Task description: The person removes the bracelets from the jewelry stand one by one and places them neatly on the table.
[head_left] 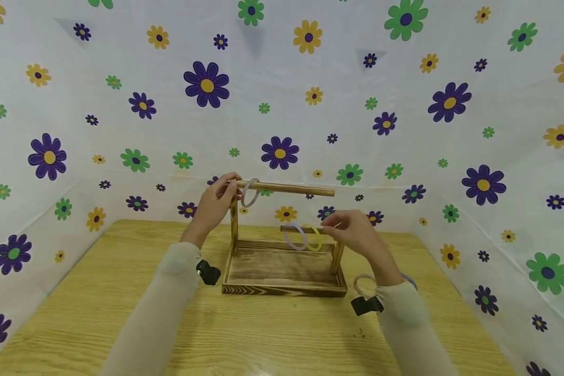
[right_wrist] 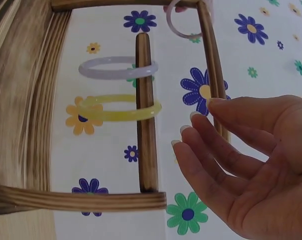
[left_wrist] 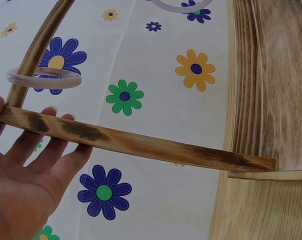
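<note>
A wooden stand [head_left: 282, 289] has a tray base, two uprights and two horizontal bars. My left hand [head_left: 216, 202] grips the top of the left upright [left_wrist: 136, 143], its fingers passing behind the wood. Close to that hand, a pale mauve bangle [left_wrist: 46, 82] hangs on the upper bar [head_left: 293, 188]. On the lower bar [right_wrist: 145, 165] hang a lavender bangle [right_wrist: 116, 74] and a yellow bangle [right_wrist: 123, 115], side by side and apart. Beside the lower bar's right end is my right hand [head_left: 352, 230], fingers relaxed and slightly bent, holding nothing.
On the table [head_left: 263, 334], a pinkish bangle [head_left: 355, 283] and a blue bangle [head_left: 410, 281] lie by my right forearm, which partly hides them. Small dark specks [head_left: 361, 332] lie in front. A flower-print sheet [head_left: 282, 62] encloses the back and sides.
</note>
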`<control>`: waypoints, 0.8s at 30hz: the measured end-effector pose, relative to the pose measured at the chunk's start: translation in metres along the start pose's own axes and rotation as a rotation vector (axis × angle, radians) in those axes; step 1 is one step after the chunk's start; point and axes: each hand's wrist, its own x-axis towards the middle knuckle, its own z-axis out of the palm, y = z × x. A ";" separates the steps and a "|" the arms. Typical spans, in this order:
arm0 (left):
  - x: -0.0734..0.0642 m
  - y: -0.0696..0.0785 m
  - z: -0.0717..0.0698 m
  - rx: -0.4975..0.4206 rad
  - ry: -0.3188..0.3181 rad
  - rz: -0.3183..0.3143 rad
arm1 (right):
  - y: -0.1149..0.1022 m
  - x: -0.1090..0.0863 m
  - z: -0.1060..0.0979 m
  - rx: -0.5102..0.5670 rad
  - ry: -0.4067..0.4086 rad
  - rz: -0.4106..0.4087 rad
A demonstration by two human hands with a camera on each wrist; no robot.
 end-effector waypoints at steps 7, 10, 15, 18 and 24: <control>-0.001 0.002 0.000 -0.001 -0.003 -0.004 | -0.013 0.012 0.013 0.053 0.035 -0.053; 0.000 0.002 0.000 -0.004 -0.003 -0.001 | -0.020 0.018 0.018 0.063 0.056 -0.089; 0.000 0.000 0.001 -0.015 -0.009 0.003 | -0.031 0.029 0.025 0.087 0.083 -0.113; -0.001 0.001 0.001 -0.015 -0.006 0.006 | -0.037 0.035 0.031 0.096 0.098 -0.129; -0.002 0.002 0.000 0.000 0.003 0.016 | -0.048 0.046 0.047 0.130 0.107 -0.159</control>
